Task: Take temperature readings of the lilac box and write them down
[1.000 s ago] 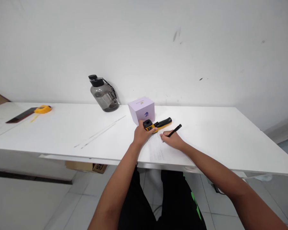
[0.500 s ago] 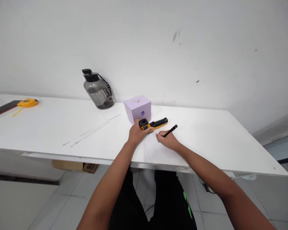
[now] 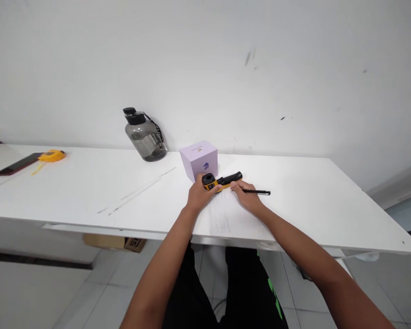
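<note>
My left hand (image 3: 200, 194) is closed around the head end of a yellow-and-black infrared thermometer (image 3: 229, 179), which lies on its side with the handle pointing right. A black pen (image 3: 258, 192) is held in my right hand (image 3: 247, 195), lying nearly level with its end out to the right. The fingertips of that hand are at the thermometer's handle; whether they grip it I cannot tell. Behind my left hand stands a lilac box (image 3: 205, 165) with a purple logo. Under and in front of my hands lies a white sheet of paper (image 3: 222, 219) with faint handwriting.
A grey water bottle (image 3: 145, 139) with a black lid stands by the wall, left of the box. At the far left of the white table (image 3: 140, 183) lie a yellow tape measure (image 3: 53, 156) and a dark flat bar (image 3: 18, 164). A cardboard box (image 3: 114, 242) is below.
My right hand has moved up from the paper to the thermometer's handle, and the pen has tipped from slanting to nearly level. My left hand keeps its hold. The view has shifted slightly.
</note>
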A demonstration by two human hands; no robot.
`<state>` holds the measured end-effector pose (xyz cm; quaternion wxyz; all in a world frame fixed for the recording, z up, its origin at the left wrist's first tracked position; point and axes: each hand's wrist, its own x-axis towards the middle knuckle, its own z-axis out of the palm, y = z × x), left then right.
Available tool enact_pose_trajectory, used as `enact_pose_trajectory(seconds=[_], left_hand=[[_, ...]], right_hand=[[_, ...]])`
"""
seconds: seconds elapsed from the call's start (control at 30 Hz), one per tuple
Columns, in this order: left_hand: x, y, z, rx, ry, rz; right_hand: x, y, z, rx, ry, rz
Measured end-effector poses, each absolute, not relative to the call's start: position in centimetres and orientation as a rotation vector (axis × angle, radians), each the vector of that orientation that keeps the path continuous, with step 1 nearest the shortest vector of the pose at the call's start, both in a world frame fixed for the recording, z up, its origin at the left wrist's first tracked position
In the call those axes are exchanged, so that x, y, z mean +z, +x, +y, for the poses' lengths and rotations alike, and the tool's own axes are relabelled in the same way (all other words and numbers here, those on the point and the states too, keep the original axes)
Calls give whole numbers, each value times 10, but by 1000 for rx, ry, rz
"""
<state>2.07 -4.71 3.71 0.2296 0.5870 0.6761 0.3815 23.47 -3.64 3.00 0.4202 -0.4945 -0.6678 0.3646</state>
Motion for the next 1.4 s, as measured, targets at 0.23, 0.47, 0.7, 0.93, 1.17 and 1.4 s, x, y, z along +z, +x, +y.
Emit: enact_pose_trajectory(seconds=[0.23,0.47,0.7,0.93,1.17,1.4], left_hand=[[41,22,-49,1047,1594,1861],[43,22,-50,1076,1577,1819],[44,22,-50,1065,1558,1848],[40,21,-47,1056,1557,1844],[35,19,-44,1052,1596,1844],[32,20,-47,1202,1612,1745]], right_hand=[[34,256,-20,433,-1305,-1562],[33,283,5,450,-1522,-1364],[41,289,8,593,-1842,-1304],[36,284,9,438,-2023,-1582],[24,278,5,116,-1693,-1825],[22,247,-12,-150,-995,-2295]])
